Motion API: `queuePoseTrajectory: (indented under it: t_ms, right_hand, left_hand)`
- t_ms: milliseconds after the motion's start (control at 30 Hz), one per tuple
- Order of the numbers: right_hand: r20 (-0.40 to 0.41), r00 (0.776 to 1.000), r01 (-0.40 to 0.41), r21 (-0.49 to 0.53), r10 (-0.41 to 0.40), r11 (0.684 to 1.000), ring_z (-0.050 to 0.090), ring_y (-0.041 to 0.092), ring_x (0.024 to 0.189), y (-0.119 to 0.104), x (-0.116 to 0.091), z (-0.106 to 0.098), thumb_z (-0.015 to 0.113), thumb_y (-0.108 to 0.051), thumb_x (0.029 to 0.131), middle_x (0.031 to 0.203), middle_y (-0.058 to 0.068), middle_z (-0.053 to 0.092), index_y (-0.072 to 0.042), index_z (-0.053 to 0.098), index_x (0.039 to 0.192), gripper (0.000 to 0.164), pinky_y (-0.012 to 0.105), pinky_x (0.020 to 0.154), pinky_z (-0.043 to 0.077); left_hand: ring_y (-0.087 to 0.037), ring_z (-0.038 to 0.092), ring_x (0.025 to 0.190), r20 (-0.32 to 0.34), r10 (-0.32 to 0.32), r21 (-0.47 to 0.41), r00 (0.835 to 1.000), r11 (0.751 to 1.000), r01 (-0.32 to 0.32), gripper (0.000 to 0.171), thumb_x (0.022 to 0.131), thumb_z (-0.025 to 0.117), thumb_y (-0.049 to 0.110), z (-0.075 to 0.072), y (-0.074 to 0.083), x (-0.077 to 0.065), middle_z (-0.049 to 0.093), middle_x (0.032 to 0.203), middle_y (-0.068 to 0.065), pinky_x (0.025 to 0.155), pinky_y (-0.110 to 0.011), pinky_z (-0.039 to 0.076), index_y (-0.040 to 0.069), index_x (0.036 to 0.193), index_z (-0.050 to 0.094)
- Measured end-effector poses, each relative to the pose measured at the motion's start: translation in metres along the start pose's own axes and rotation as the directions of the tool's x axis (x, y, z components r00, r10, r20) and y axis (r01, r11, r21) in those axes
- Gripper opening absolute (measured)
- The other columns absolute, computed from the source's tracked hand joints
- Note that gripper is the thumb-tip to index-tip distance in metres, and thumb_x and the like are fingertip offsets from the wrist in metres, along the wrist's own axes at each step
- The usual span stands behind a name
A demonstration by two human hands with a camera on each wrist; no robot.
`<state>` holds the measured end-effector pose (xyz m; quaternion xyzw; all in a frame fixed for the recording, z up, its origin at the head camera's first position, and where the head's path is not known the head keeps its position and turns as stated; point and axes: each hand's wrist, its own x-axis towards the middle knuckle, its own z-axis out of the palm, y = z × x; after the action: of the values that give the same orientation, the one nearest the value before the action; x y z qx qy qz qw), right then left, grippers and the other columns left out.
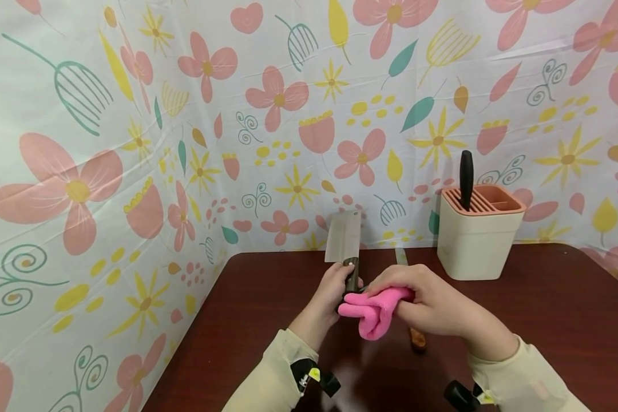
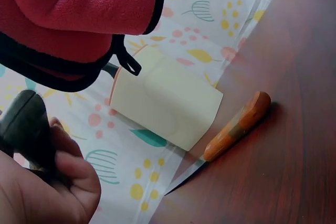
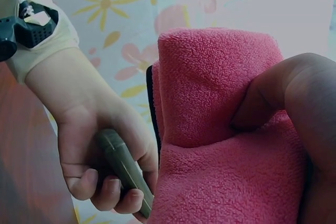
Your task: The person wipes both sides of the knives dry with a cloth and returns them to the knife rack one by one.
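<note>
A cleaver (image 1: 344, 236) points away from me, its broad blade raised above the table's far edge. My left hand (image 1: 327, 294) grips its dark handle (image 3: 123, 163), fingers curled round it. A folded pink cloth (image 1: 376, 312) with black edging is pinched in my right hand (image 1: 432, 300), just right of the cleaver's handle. In the right wrist view the thumb presses into the cloth's fold. The cloth hangs near the handle's end; whether they touch I cannot tell. Under the right hand lies a knife with an orange-brown wooden handle (image 2: 236, 127), partly hidden in the head view.
A cream knife block (image 1: 476, 243) with an orange slotted top stands at the back right. One black-handled knife (image 1: 466, 180) sits upright in its slots. The dark red-brown table (image 1: 561, 320) meets a flower-patterned cloth backdrop (image 1: 283, 189) behind and on the left.
</note>
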<state>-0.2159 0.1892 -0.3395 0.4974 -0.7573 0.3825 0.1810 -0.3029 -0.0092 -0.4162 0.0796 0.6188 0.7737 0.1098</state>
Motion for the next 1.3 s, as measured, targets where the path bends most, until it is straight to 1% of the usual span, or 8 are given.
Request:
queuePoseTrajectory:
  t_ms: [233,467,633,700,800,1000,1167,1300]
  right_hand:
    - [-0.034,0.999,-0.043,-0.034,0.042,0.998,0.067,0.005,0.093,0.002,-0.001,-0.005,0.064,0.017,0.078,0.109,-0.009,0.075,-0.026,0.074,0.114,0.057,0.02,0.073,0.054]
    - [-0.116,0.993,-0.009,-0.038,0.004,0.999,0.063,0.004,0.082,0.007,0.001,-0.016,0.065,0.018,0.08,0.105,-0.005,0.076,-0.018,0.074,0.117,0.053,0.018,0.07,0.052]
    - [-0.215,0.974,-0.098,-0.11,0.073,0.989,0.066,0.001,0.09,0.009,0.001,-0.027,0.07,0.014,0.081,0.107,-0.004,0.076,-0.018,0.075,0.119,0.05,0.014,0.079,0.053]
    - [-0.258,0.961,-0.144,-0.157,0.1,0.977,0.066,0.0,0.092,0.011,0.003,-0.033,0.071,0.012,0.081,0.108,-0.002,0.077,-0.018,0.075,0.119,0.048,0.012,0.081,0.051]
    - [-0.311,0.941,-0.208,-0.222,0.133,0.953,0.062,0.001,0.085,0.016,0.012,-0.043,0.072,0.007,0.083,0.109,0.002,0.078,-0.016,0.076,0.12,0.044,0.011,0.075,0.047]
    - [-0.353,0.913,-0.321,-0.311,0.205,0.894,0.054,0.003,0.076,0.032,0.041,-0.069,0.07,-0.003,0.088,0.102,0.007,0.078,-0.015,0.077,0.119,0.034,0.017,0.068,0.041]
    - [-0.326,0.902,-0.396,-0.358,0.285,0.846,0.057,0.013,0.074,0.047,0.069,-0.083,0.068,-0.011,0.091,0.102,0.005,0.078,-0.018,0.077,0.118,0.029,0.026,0.068,0.042]
    - [-0.244,0.891,-0.451,-0.38,0.383,0.808,0.055,0.022,0.071,0.061,0.088,-0.086,0.063,-0.013,0.093,0.099,0.007,0.076,-0.018,0.075,0.122,0.032,0.033,0.067,0.043]
  left_hand:
    - [-0.01,0.063,0.072,0.026,0.056,-0.033,0.998,0.998,-0.055,0.014,0.101,0.057,0.021,0.0,-0.001,0.001,0.062,0.081,-0.003,0.062,-0.02,0.052,0.01,0.1,0.049]
    - [-0.007,0.06,0.073,0.048,0.117,-0.033,0.992,0.993,-0.116,0.017,0.097,0.059,0.013,0.007,0.005,-0.005,0.059,0.088,0.001,0.062,-0.019,0.051,0.006,0.11,0.051]
    - [-0.007,0.06,0.071,0.076,0.095,-0.022,0.993,0.995,-0.093,0.023,0.094,0.061,0.012,0.014,0.012,-0.013,0.062,0.087,0.001,0.061,-0.019,0.05,0.006,0.114,0.051]
    - [-0.008,0.059,0.07,0.097,0.083,-0.013,0.992,0.997,-0.082,0.022,0.092,0.061,0.011,0.015,0.015,-0.016,0.061,0.083,-0.001,0.061,-0.02,0.049,0.007,0.111,0.051]
    - [-0.01,0.059,0.07,0.124,0.088,0.0,0.988,0.996,-0.089,0.02,0.091,0.061,0.01,0.017,0.017,-0.02,0.059,0.077,-0.002,0.06,-0.021,0.048,0.008,0.106,0.047]
    - [-0.009,0.061,0.072,0.138,0.088,0.004,0.987,0.996,-0.089,0.02,0.093,0.061,0.009,0.021,0.021,-0.026,0.06,0.078,-0.001,0.063,-0.023,0.049,0.009,0.108,0.047]
    - [-0.009,0.061,0.073,0.164,0.064,0.022,0.984,0.997,-0.069,0.023,0.095,0.06,0.01,0.024,0.026,-0.033,0.062,0.079,0.0,0.066,-0.023,0.05,0.008,0.115,0.048]
    - [-0.009,0.061,0.074,0.182,0.058,0.028,0.982,0.998,-0.064,0.023,0.097,0.058,0.009,0.026,0.028,-0.039,0.063,0.079,0.0,0.068,-0.023,0.05,0.007,0.118,0.048]
